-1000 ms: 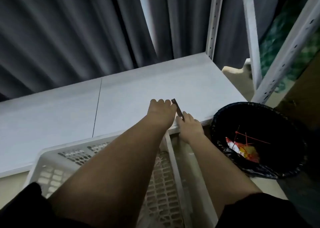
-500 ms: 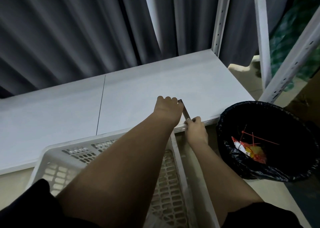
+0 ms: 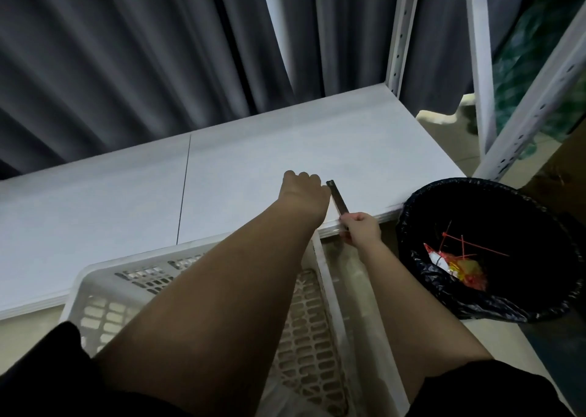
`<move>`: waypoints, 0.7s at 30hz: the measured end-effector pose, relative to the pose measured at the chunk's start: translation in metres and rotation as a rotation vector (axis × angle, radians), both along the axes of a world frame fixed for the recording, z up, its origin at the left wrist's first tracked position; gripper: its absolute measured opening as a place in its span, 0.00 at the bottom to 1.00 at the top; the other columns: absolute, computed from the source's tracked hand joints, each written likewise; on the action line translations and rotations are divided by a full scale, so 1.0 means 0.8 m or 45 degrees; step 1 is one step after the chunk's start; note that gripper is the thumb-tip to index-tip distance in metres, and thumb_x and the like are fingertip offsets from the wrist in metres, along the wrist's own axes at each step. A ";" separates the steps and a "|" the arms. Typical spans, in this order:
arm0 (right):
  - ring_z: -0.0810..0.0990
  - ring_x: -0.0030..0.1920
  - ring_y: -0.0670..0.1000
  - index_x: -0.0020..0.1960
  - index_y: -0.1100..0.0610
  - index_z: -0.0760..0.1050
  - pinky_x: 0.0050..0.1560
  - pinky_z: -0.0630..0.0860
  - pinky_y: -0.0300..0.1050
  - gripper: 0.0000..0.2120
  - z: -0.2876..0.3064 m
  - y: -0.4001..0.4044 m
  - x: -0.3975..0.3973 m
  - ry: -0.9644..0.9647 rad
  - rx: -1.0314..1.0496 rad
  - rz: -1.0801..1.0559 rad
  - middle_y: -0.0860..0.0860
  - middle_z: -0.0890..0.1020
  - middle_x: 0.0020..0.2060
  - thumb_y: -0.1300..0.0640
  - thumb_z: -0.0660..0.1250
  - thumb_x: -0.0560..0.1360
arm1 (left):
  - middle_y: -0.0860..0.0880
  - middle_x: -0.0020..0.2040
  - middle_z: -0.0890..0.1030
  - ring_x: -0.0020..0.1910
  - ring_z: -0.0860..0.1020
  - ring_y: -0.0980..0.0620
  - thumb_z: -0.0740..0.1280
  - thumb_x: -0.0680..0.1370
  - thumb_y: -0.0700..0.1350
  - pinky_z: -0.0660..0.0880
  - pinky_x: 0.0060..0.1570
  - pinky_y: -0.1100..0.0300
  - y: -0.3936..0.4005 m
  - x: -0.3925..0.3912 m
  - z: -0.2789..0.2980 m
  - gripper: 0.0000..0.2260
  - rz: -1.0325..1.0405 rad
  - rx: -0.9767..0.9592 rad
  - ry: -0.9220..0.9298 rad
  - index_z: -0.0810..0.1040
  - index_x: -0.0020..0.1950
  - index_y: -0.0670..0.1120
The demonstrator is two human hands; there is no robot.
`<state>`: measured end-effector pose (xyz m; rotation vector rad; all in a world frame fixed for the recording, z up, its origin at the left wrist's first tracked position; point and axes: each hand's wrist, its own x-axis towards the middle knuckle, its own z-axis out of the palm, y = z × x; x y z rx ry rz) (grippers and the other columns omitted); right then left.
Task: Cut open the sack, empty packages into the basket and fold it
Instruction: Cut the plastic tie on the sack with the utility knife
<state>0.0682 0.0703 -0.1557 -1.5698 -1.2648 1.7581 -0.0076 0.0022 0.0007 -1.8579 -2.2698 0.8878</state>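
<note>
A thin dark utility knife (image 3: 337, 198) lies slanted across the front edge of the white shelf (image 3: 253, 150). My right hand (image 3: 361, 229) pinches its near end just off the shelf edge. My left hand (image 3: 304, 191) rests knuckles-up on the shelf, with its fingertips against the knife's far end; I cannot tell whether it grips it. A white slotted plastic basket (image 3: 133, 286) sits below the shelf under my forearms. No sack or packages are in sight.
A black-lined bin (image 3: 494, 251) holding red ties and a wrapper stands at the right. White perforated shelf posts (image 3: 396, 32) rise at the back right. Grey curtains hang behind the shelf. A cardboard box is at the far right.
My right hand has slid back off the shelf edge along the knife. The left hand stays beside the knife's tip. The view has shifted slightly.
</note>
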 end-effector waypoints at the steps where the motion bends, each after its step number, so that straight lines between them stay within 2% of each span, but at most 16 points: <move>1: 0.76 0.36 0.54 0.35 0.54 0.75 0.52 0.78 0.54 0.10 0.004 -0.003 0.003 -0.017 0.027 0.004 0.53 0.78 0.31 0.60 0.66 0.75 | 0.45 0.63 0.70 0.63 0.69 0.46 0.58 0.79 0.41 0.63 0.56 0.55 -0.001 0.002 0.003 0.17 0.000 -0.009 0.009 0.66 0.68 0.45; 4: 0.75 0.32 0.52 0.35 0.54 0.76 0.47 0.79 0.49 0.11 0.027 -0.008 0.011 0.000 0.080 0.060 0.56 0.79 0.33 0.63 0.66 0.75 | 0.45 0.64 0.70 0.64 0.70 0.46 0.58 0.79 0.41 0.64 0.58 0.55 -0.004 0.011 0.020 0.17 0.027 -0.042 -0.003 0.66 0.69 0.45; 6: 0.74 0.29 0.50 0.36 0.57 0.76 0.36 0.78 0.39 0.11 0.050 -0.010 0.017 0.038 0.098 0.098 0.55 0.77 0.32 0.66 0.65 0.76 | 0.45 0.65 0.70 0.65 0.69 0.46 0.58 0.79 0.42 0.63 0.60 0.54 -0.011 0.016 0.036 0.17 0.063 -0.048 -0.020 0.66 0.69 0.45; 8: 0.74 0.28 0.48 0.38 0.60 0.77 0.29 0.75 0.33 0.08 0.079 -0.015 0.023 0.024 0.148 0.141 0.51 0.77 0.31 0.67 0.65 0.76 | 0.46 0.66 0.69 0.66 0.69 0.46 0.58 0.80 0.43 0.63 0.62 0.53 -0.020 0.022 0.059 0.18 0.098 -0.058 -0.025 0.66 0.70 0.46; 10: 0.75 0.28 0.47 0.44 0.62 0.79 0.28 0.75 0.32 0.04 0.109 -0.024 0.031 0.026 0.202 0.172 0.52 0.78 0.33 0.67 0.66 0.75 | 0.46 0.67 0.69 0.66 0.69 0.46 0.58 0.80 0.43 0.64 0.61 0.53 -0.031 0.029 0.083 0.18 0.123 -0.054 -0.053 0.66 0.71 0.47; 12: 0.76 0.29 0.48 0.46 0.62 0.79 0.29 0.76 0.31 0.03 0.141 -0.037 0.039 0.084 0.200 0.172 0.53 0.78 0.34 0.66 0.66 0.76 | 0.47 0.66 0.70 0.64 0.71 0.46 0.57 0.80 0.42 0.65 0.56 0.54 -0.046 0.039 0.108 0.18 0.138 -0.029 -0.102 0.67 0.70 0.47; 15: 0.77 0.32 0.50 0.46 0.63 0.78 0.32 0.77 0.33 0.04 0.193 -0.065 0.049 0.177 0.233 0.196 0.54 0.79 0.37 0.67 0.64 0.76 | 0.48 0.62 0.75 0.53 0.74 0.47 0.56 0.80 0.38 0.64 0.47 0.57 -0.071 0.053 0.142 0.16 0.225 0.053 -0.231 0.71 0.66 0.47; 18: 0.78 0.33 0.49 0.47 0.64 0.79 0.35 0.79 0.34 0.05 0.244 -0.101 0.057 0.271 0.266 0.216 0.56 0.80 0.43 0.67 0.64 0.76 | 0.47 0.61 0.75 0.55 0.75 0.46 0.56 0.79 0.38 0.67 0.46 0.57 -0.107 0.062 0.175 0.14 0.372 0.159 -0.397 0.72 0.63 0.45; 21: 0.80 0.34 0.47 0.50 0.64 0.80 0.36 0.79 0.32 0.06 0.292 -0.141 0.064 0.352 0.297 0.225 0.57 0.81 0.46 0.66 0.65 0.76 | 0.44 0.57 0.77 0.50 0.74 0.45 0.56 0.79 0.37 0.67 0.44 0.58 -0.147 0.071 0.205 0.12 0.550 0.302 -0.640 0.74 0.60 0.41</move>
